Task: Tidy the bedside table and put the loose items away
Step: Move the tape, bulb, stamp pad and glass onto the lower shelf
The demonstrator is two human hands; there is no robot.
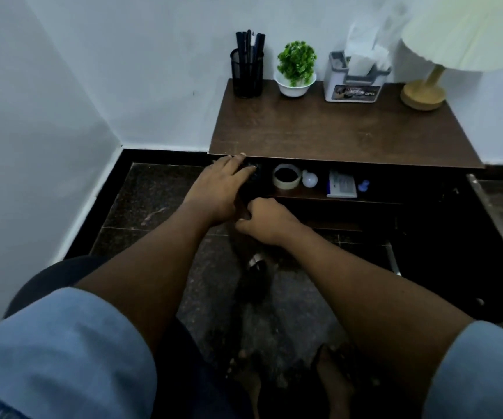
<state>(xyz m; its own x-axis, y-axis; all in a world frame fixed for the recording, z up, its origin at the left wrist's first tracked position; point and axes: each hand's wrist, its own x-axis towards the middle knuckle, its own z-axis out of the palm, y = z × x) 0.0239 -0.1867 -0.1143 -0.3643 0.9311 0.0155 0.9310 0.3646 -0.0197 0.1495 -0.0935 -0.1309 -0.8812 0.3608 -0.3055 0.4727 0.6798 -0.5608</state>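
Left hand (220, 189) lies with fingers (238, 164) spread over a dark, hard-to-make-out object (251, 184) at the left end of the lower shelf (301, 193); whether they grip it I cannot tell. Right hand (267, 220) is curled shut just beside it. Along the shelf sit a round tape roll (287, 176), a smooth white bulb (310, 178) and a flat white box (341, 184). Above, the dark wood-grain table (344, 131) carries a black mesh pen holder (247, 72), a leafy plant in a white bowl (295, 68), a tissue box (354, 81) and a lamp (425, 89) with a round wooden base.

light: dim, cool cast on my feed | shadows: shelf (304, 195) under the surface (344, 131) very dark | blur: lamp shade (462, 34) and hands (223, 192) soft | edges: wide-angle bending | glare: faint sheen on the surface
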